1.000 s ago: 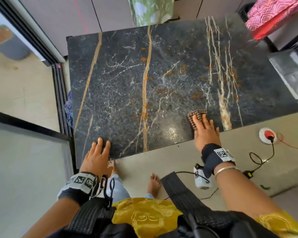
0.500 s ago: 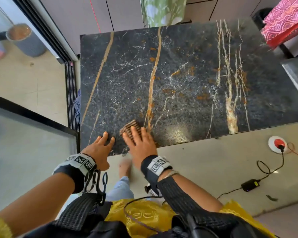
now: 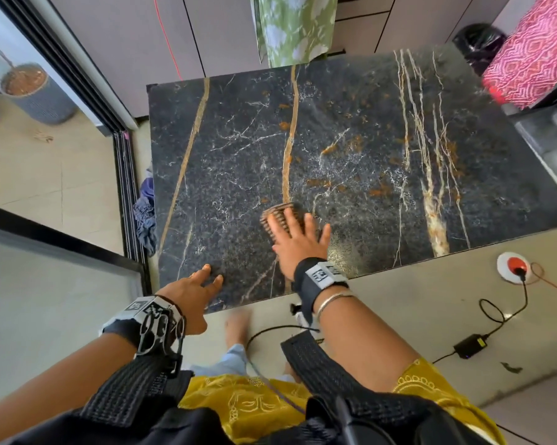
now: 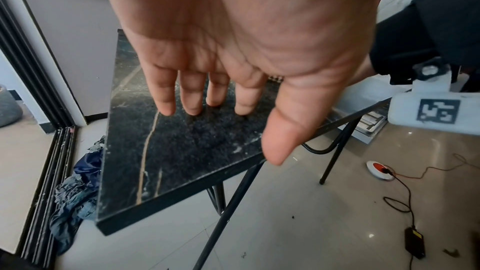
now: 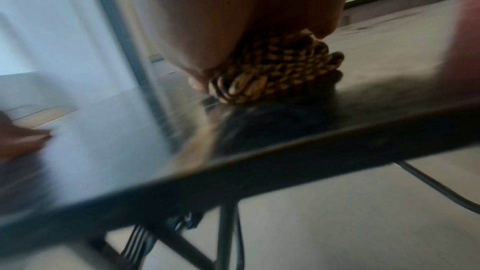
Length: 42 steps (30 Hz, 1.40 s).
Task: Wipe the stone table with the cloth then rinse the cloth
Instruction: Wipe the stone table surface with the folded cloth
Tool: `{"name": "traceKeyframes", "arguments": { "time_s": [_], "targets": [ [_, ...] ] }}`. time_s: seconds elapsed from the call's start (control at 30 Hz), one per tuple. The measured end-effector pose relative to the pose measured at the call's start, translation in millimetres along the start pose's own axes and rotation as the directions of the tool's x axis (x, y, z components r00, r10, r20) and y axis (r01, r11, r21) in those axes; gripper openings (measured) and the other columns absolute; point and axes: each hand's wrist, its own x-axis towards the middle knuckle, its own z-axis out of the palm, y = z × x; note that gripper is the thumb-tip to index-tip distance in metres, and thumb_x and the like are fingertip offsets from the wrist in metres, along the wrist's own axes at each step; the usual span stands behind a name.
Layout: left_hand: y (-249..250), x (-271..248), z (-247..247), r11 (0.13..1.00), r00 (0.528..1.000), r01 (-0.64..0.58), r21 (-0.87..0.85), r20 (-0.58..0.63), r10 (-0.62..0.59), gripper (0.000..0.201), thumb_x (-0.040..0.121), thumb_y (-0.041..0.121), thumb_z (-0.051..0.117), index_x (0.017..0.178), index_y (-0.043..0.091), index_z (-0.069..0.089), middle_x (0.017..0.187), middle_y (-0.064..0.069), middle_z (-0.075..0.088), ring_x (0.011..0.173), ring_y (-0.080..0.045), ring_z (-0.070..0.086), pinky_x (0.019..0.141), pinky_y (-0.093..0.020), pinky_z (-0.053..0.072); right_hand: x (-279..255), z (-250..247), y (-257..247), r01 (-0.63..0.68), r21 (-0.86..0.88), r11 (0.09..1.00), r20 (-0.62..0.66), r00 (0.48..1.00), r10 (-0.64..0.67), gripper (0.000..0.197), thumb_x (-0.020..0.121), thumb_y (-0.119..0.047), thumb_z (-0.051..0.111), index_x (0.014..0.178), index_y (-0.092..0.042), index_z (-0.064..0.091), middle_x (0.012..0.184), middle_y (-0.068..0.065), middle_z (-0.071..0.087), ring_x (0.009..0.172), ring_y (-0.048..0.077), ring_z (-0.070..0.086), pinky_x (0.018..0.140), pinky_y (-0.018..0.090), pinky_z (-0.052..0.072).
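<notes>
The black stone table (image 3: 351, 149) with gold and white veins fills the middle of the head view. A brown checked cloth (image 3: 278, 216) lies bunched on it near the front edge. My right hand (image 3: 298, 232) presses flat on the cloth with fingers spread. In the blurred right wrist view the cloth (image 5: 275, 71) sits under the palm on the glossy table (image 5: 285, 151). My left hand (image 3: 196, 285) rests with straight fingertips on the table's front left corner, holding nothing. Its fingers (image 4: 192, 93) touch the table (image 4: 182, 151) in the left wrist view.
A green patterned fabric (image 3: 296, 27) hangs behind the table. A pink patterned bundle (image 3: 534, 56) sits at the right. A blue rag (image 3: 145, 216) lies on the floor by the table's left edge. A red-and-white socket (image 3: 513, 266), cable and black adapter (image 3: 470, 343) lie on the floor at right.
My right hand swept the cloth from the table's right front to its left, then back toward the middle and slightly further in. The left hand stayed on the front left corner.
</notes>
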Motion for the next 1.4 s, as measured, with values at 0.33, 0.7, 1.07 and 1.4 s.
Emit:
{"name": "traceKeyframes", "arguments": {
  "time_s": [0.33,0.7,1.07,1.4],
  "targets": [
    [-6,3,1,0.999,0.999,-0.034,0.043,-0.035,0.035,0.086,0.078,0.031,0.050,0.149,0.027,0.001,0.158,-0.007,-0.003,0.137,-0.027,0.031,0.106,-0.032,0.038,-18,-19,109,-0.498,0.112,0.860,-0.029,0.864,0.503,0.062,0.098,-0.041,0.033,0.146,-0.041,-0.007,0.159,-0.002,-0.012,0.145,0.036,-0.003,0.116,0.056,0.005],
    [-1,13,-4,0.997,0.984,-0.025,0.073,-0.174,0.038,0.046,0.094,0.025,0.038,0.140,0.024,0.037,0.154,-0.014,-0.020,0.144,-0.035,-0.007,0.116,-0.048,0.015,5,-9,-24,0.073,-0.042,0.996,0.165,0.984,-0.065,0.076,0.093,-0.050,0.038,0.145,-0.036,-0.016,0.154,0.007,-0.028,0.140,0.044,-0.018,0.114,0.055,-0.005],
    [-31,26,-52,0.997,0.995,-0.067,-0.038,-0.073,0.064,0.054,0.079,0.027,0.049,0.132,0.030,0.040,0.129,-0.009,0.042,0.104,-0.032,0.059,0.088,-0.041,0.052,30,-8,-51,0.233,-0.087,0.969,0.224,0.952,-0.209,0.068,0.097,-0.033,0.038,0.141,-0.052,-0.010,0.156,-0.011,-0.020,0.144,0.033,-0.012,0.111,0.061,-0.009],
    [-27,44,-56,0.996,0.989,0.058,0.069,-0.138,-0.048,0.070,0.093,0.014,0.039,0.149,0.016,-0.003,0.142,-0.007,0.035,0.111,-0.028,0.058,0.086,-0.035,0.049,50,-67,94,-0.450,-0.006,0.893,0.093,0.889,0.449,0.066,0.097,-0.042,0.032,0.143,-0.044,-0.015,0.157,-0.003,-0.019,0.144,0.029,-0.016,0.113,0.060,-0.007]
  ]
}}
